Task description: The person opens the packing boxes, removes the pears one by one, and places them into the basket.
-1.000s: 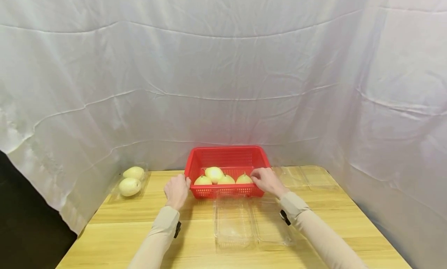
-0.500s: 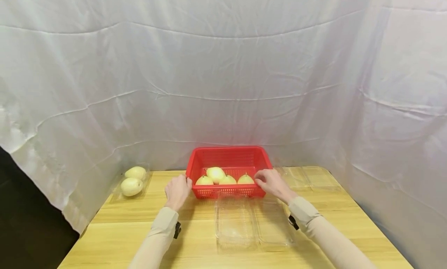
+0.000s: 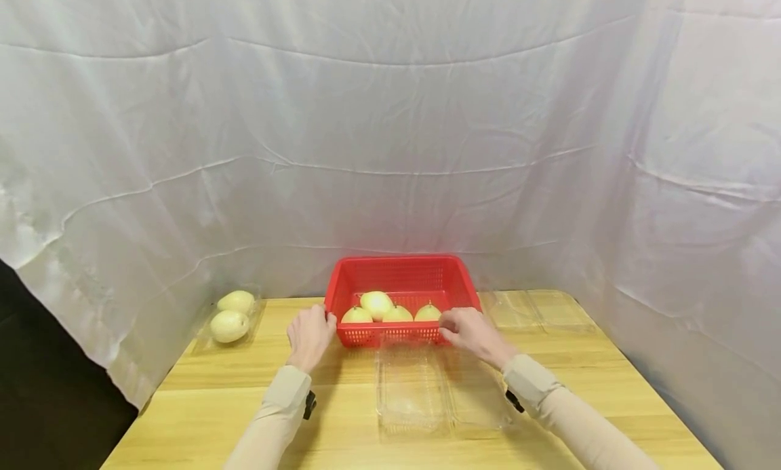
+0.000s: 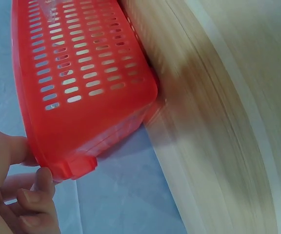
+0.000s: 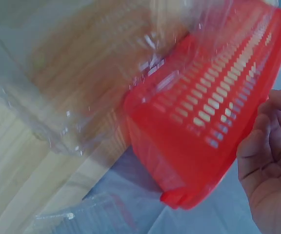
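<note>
A red plastic basket with slotted walls stands at the back of the table, holding several pale yellow pears. With thumb and fingers my left hand pinches its rim near the front left corner; the left wrist view shows the fingertips at the corner. At the right of the front rim, my right hand grips the edge between thumb and curled fingers, close to the rightmost pear. A clear clamshell box lies opened flat in front of the basket.
At the far left, a clear box holds two pears. Another clear opened clamshell lies at the back right. Pale curtains surround the wooden table at the back and sides.
My right hand lifts a little to the right off the front rim area, then comes back down onto the rim. The left hand keeps its hold and the basket stays put.
</note>
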`<state>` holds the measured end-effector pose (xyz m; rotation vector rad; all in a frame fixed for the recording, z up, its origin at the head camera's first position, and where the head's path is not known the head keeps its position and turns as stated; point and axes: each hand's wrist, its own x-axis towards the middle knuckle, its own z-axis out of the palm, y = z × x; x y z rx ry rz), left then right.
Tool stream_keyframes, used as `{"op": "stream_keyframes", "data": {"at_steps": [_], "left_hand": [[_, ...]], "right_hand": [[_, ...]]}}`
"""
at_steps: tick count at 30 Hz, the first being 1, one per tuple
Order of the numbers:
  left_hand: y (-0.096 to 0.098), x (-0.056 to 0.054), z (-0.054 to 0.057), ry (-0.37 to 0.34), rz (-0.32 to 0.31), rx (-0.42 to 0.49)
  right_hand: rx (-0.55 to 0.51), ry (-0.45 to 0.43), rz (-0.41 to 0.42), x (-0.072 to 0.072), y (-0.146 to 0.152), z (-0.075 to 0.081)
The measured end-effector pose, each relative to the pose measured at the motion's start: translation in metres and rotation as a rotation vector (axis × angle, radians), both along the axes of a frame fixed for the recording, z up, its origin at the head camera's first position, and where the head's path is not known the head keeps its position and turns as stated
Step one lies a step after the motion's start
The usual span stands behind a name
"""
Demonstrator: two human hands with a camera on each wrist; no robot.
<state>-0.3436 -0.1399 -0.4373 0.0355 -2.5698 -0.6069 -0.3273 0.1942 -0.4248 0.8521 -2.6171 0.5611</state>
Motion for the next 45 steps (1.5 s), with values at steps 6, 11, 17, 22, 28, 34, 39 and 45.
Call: {"op": "stream_keyframes", "data": {"at_steps": [6, 11, 17, 22, 28, 34, 39, 45], "left_hand": [[0.0, 0.0, 0.002, 0.001, -0.009, 0.005], [0.001, 0.0, 0.004, -0.022, -0.016, -0.002], [0.002, -0.001, 0.004, -0.043, -0.019, -0.011], [0.004, 0.0, 0.005, -0.036, -0.018, -0.002], [0.005, 0.0, 0.005, -0.018, -0.021, 0.001], [0.004, 0.0, 0.005, -0.03, -0.018, 0.007], [0.004, 0.0, 0.007, -0.033, -0.018, -0.001], [0.006, 0.001, 0.009, -0.029, -0.029, -0.061]], "right_hand": [[0.067, -0.074, 0.029, 0.013, -0.01, -0.01], [0.117, -0.104, -0.022, 0.019, -0.02, -0.022], [0.119, -0.104, -0.072, 0.018, -0.025, -0.031], [0.109, -0.17, -0.113, 0.018, -0.026, -0.032], [0.08, -0.271, -0.173, 0.021, -0.019, -0.033], [0.034, -0.324, -0.173, 0.023, -0.003, -0.033], [0.006, -0.374, -0.157, 0.023, 0.02, -0.031], [0.03, -0.355, -0.149, 0.023, 0.054, -0.032]]}}
